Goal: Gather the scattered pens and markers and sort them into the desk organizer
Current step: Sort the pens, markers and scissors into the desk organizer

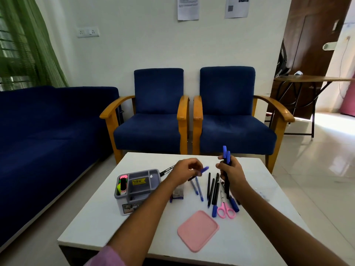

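Right hand (231,172) grips a bundle of pens (226,158) upright; left hand (185,170) pinches 1 blue pen (203,169). They look light, stiff, slippery; I'd grab mid-barrel, organizer (138,189) sits left.

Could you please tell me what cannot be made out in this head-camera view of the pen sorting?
- Lower compartments of the grey plastic desk organizer: the left forearm crosses its near corner.
- Small silver and blue item beside it: half hidden by the left wrist, so its identity is unclear.
- Blue-capped pen in the left hand: motion blurred.
- Count of blue-capped black pens bunched in the right hand: fingers cover the barrels.
- Yellow label on the organizer: too small to read.
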`<state>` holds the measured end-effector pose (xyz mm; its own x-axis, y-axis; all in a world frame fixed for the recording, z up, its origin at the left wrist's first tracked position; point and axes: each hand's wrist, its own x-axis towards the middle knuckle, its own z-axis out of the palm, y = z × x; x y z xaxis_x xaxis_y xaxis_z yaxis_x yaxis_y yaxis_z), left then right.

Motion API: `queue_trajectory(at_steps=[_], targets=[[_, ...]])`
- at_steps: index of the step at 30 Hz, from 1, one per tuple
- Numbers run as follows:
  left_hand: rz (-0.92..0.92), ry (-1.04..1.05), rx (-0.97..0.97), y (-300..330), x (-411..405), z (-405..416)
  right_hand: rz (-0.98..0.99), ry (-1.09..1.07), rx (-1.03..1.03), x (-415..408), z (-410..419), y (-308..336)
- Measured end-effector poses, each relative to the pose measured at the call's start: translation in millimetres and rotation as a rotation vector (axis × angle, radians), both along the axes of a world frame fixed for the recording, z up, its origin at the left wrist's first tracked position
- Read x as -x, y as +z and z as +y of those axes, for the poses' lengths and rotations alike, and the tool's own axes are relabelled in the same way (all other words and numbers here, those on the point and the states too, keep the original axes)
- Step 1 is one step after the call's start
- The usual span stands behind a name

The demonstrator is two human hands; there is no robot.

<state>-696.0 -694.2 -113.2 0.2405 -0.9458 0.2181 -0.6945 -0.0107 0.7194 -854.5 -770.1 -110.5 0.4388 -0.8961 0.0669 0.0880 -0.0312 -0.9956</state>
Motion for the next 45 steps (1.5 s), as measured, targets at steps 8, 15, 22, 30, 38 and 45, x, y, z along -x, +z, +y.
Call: queue_trajectory(at_steps=[8, 15, 22, 30, 38, 45], targets=[[0.290, -0.011, 0.145, 13.0, 29.4, -13.3, 0.023, 0.084, 0.102, -8.0, 6.0, 6.6], [0.039, 0.274, -0.082, -12.8, 47.3, -29.1, -0.075, -0.259, 0.077, 3.5, -8.2, 5.1], [-0.410, 0.255, -0.291, -45.5, 60.6, -36.0, -0.067, -0.252, 0.062, 18.8, -16.6, 6.3], [-0.580, 0.294, -0.264, -47.7, 64.1, -40.2, -0.061, -0.134, -0.027, 18.9, -13.4, 4.2], [-0.557, 0.348, -0.384, -43.4, 61.0, -46.0, -0.106, -0.123, 0.068, 14.9, -5.1, 2.0], [-0.520, 0.400, -0.260, -53.4, 55.9, -35.4, 0.054, -0.128, 0.385, 11.6, 27.2, -36.6]])
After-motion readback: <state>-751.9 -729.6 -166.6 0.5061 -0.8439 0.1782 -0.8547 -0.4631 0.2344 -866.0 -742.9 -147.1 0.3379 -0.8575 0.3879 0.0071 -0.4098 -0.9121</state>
